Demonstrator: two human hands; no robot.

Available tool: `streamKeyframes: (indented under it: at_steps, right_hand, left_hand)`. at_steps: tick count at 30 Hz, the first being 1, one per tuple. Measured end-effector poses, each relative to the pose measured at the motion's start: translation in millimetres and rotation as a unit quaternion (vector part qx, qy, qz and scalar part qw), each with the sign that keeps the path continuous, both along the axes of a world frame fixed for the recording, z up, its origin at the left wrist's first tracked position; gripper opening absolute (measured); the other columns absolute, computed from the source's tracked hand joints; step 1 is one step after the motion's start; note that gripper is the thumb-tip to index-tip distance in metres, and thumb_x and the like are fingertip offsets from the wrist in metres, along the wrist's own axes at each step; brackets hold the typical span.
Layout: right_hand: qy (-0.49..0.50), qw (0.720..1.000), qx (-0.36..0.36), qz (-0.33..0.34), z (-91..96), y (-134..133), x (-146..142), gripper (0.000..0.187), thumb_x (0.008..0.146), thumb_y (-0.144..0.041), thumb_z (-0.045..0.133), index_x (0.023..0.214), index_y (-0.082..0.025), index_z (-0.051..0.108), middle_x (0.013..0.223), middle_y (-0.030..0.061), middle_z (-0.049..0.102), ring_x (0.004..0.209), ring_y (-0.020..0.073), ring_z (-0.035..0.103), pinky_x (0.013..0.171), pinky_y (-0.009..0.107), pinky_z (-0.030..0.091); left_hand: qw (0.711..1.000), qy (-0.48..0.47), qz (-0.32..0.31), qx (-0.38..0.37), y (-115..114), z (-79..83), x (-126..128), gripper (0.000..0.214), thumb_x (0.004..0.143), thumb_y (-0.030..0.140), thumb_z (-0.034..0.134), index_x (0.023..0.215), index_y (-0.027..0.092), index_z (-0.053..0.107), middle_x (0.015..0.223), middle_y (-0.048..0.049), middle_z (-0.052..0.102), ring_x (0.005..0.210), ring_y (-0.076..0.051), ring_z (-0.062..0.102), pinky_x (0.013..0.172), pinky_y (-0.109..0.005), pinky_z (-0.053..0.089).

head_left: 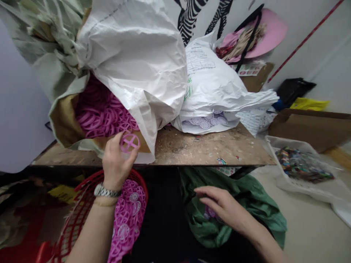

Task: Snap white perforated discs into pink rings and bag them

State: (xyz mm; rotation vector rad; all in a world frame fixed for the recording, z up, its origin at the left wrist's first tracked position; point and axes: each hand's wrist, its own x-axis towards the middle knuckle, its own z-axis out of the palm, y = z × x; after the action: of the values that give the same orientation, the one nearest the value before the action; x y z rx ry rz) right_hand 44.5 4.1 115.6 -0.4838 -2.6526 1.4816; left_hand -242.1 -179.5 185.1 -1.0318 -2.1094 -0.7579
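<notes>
My left hand (116, 160), with a watch on its wrist, pinches a pink plastic wheel-shaped ring with cross spokes (130, 143) between thumb and fingers. It is at the mouth of a large sack (64, 113) lined in brown, from which many pink rings (101, 109) show. Below that arm stands a red basket (144, 182) of pink rings mixed with pale lilac discs. My right hand (216, 202) is over a green bag (246, 193), fingers stretched out and nothing visible in them. Purple pieces (210, 213) show in the bag beneath it.
A white sack (214, 80) of pale lilac discs (205, 121) lies on the worn wooden table (192, 149). At the right are a white bin (276, 171) of small colourful packets and a cardboard box (309, 126). A pink hat (270, 33) rests behind the sack.
</notes>
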Motion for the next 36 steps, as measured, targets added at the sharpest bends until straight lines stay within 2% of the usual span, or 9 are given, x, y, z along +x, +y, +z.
streamKeyframes:
  at_steps: [3, 6, 9, 14, 19, 27, 31, 34, 36]
  right_hand:
    - [0.091, 0.992, 0.05, -0.073, 26.7, 26.4, -17.8, 0.027, 0.09, -0.035, 0.05, 0.104, -0.024, 0.07, 0.107, 0.0067, 0.071, 0.1, 0.0229, 0.065, 0.092, 0.037, 0.049]
    - [0.148, 0.968, 0.129, -0.156, 36.0, 62.5, -43.2, 0.025, 0.089, -0.031, 0.05, 0.1, -0.021, 0.071, 0.103, 0.0073, 0.072, 0.098, 0.0234, 0.065, 0.091, 0.038, 0.049]
    - [0.153, 0.943, 0.206, -0.213, 36.7, 103.0, -73.9, 0.024, 0.087, -0.025, 0.051, 0.099, -0.018, 0.071, 0.103, 0.0084, 0.072, 0.099, 0.0234, 0.065, 0.09, 0.037, 0.048]
    - [0.084, 0.91, 0.315, -0.255, 41.1, 152.7, -123.4, 0.028, 0.09, -0.023, 0.052, 0.111, -0.012, 0.068, 0.111, 0.0125, 0.068, 0.106, 0.0236, 0.061, 0.094, 0.033, 0.044]
    - [-0.081, 0.86, 0.442, -0.243, 43.1, 168.2, -158.2, 0.039, 0.088, -0.04, 0.058, 0.114, -0.012, 0.067, 0.117, 0.0176, 0.063, 0.104, 0.0289, 0.059, 0.083, 0.034, 0.045]
    - [-0.099, 0.835, 0.489, -0.232, 35.6, 174.2, -163.5, 0.031, 0.091, -0.022, 0.044, 0.103, -0.011, 0.07, 0.104, 0.0186, 0.068, 0.1, 0.0287, 0.059, 0.077, 0.034, 0.04]
    - [0.05, 0.886, 0.355, -0.293, 42.9, 165.6, -143.7, 0.024, 0.088, -0.028, 0.048, 0.09, -0.017, 0.069, 0.089, 0.0105, 0.07, 0.085, 0.0237, 0.06, 0.071, 0.031, 0.039]
    - [0.151, 0.945, 0.09, -0.276, 47.0, 143.0, -122.5, 0.019, 0.08, -0.035, 0.057, 0.08, -0.018, 0.066, 0.075, 0.0033, 0.066, 0.07, 0.0179, 0.057, 0.062, 0.027, 0.038]
    - [0.157, 0.954, -0.082, -0.24, 48.1, 122.9, -107.8, 0.024, 0.074, -0.041, 0.064, 0.079, -0.018, 0.065, 0.072, 0.0009, 0.064, 0.064, 0.0147, 0.055, 0.055, 0.024, 0.036]
  left_hand:
    - [0.99, -0.015, -0.121, 0.073, 4.9, -4.0, 36.3, 0.056, 0.081, 0.033, 0.067, 0.132, 0.025, 0.046, 0.117, -0.01, 0.058, 0.109, -0.027, 0.058, 0.095, -0.045, 0.049]
    - [0.968, -0.043, -0.245, 0.033, 22.2, -13.0, 65.1, 0.061, 0.079, 0.032, 0.07, 0.134, 0.025, 0.043, 0.116, -0.0102, 0.059, 0.109, -0.025, 0.059, 0.094, -0.04, 0.051]
    - [0.948, -0.078, -0.307, -0.02, 48.9, -25.2, 74.2, 0.067, 0.082, 0.032, 0.068, 0.14, 0.024, 0.035, 0.121, -0.0117, 0.058, 0.113, -0.024, 0.058, 0.096, -0.038, 0.052]
    - [0.94, -0.111, -0.319, -0.036, 91.0, -41.9, 63.0, 0.066, 0.085, 0.032, 0.065, 0.141, 0.02, 0.032, 0.124, -0.0131, 0.058, 0.115, -0.025, 0.058, 0.099, -0.042, 0.05]
    - [0.938, -0.141, -0.315, -0.026, 113.0, -54.3, 56.7, 0.067, 0.084, 0.032, 0.065, 0.141, 0.019, 0.032, 0.122, -0.0133, 0.06, 0.11, -0.023, 0.061, 0.096, -0.039, 0.051]
    - [0.94, -0.164, -0.298, -0.012, 117.5, -67.2, 56.1, 0.068, 0.083, 0.032, 0.067, 0.14, 0.016, 0.034, 0.123, -0.0147, 0.06, 0.111, -0.023, 0.061, 0.096, -0.039, 0.051]
    - [0.942, -0.165, -0.29, -0.008, 117.6, -68.8, 55.6, 0.07, 0.082, 0.033, 0.068, 0.141, 0.016, 0.033, 0.123, -0.0155, 0.059, 0.112, -0.024, 0.06, 0.096, -0.04, 0.051]
    - [0.943, -0.157, -0.294, -0.005, 117.9, -69.9, 56.1, 0.072, 0.082, 0.032, 0.068, 0.142, 0.018, 0.031, 0.124, -0.0152, 0.059, 0.112, -0.025, 0.06, 0.096, -0.041, 0.051]
    - [0.94, -0.152, -0.305, -0.003, 118.0, -70.1, 57.2, 0.073, 0.082, 0.031, 0.068, 0.143, 0.018, 0.03, 0.125, -0.0148, 0.058, 0.112, -0.024, 0.06, 0.096, -0.041, 0.051]
